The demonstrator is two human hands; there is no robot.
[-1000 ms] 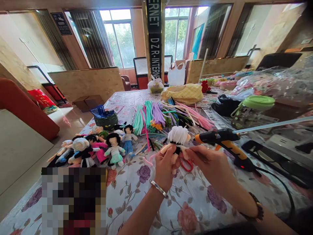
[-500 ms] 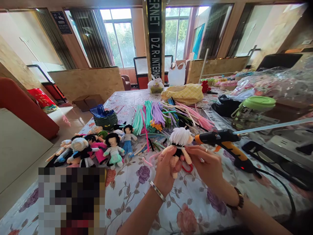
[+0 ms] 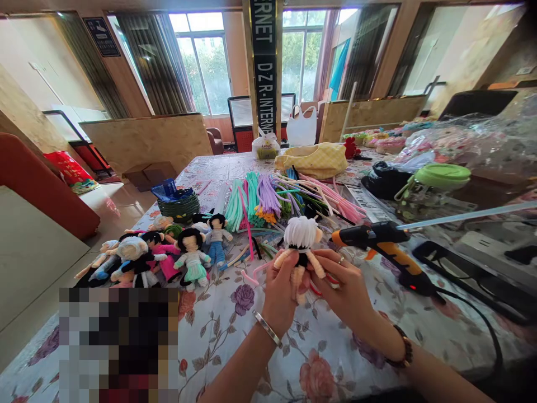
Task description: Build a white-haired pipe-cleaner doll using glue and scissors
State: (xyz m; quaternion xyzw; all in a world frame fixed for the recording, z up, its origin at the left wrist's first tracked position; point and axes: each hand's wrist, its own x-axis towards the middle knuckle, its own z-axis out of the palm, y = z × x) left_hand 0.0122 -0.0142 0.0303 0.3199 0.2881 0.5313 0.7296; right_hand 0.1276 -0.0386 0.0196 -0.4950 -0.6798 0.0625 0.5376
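Doll (image 3: 301, 234) is held; green basket (image 3: 180, 208) contains blue packet (image 3: 166, 191).

1 head-worn camera: faces forward, down over table (image 3: 210, 336); left hand (image 3: 279, 299), right hand (image 3: 347, 291) near, windows (image 3: 215, 73) far ahead.

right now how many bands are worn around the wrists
2: a silver bangle just below the left hand, and a dark band just below the right hand. Neither appears to hide another.
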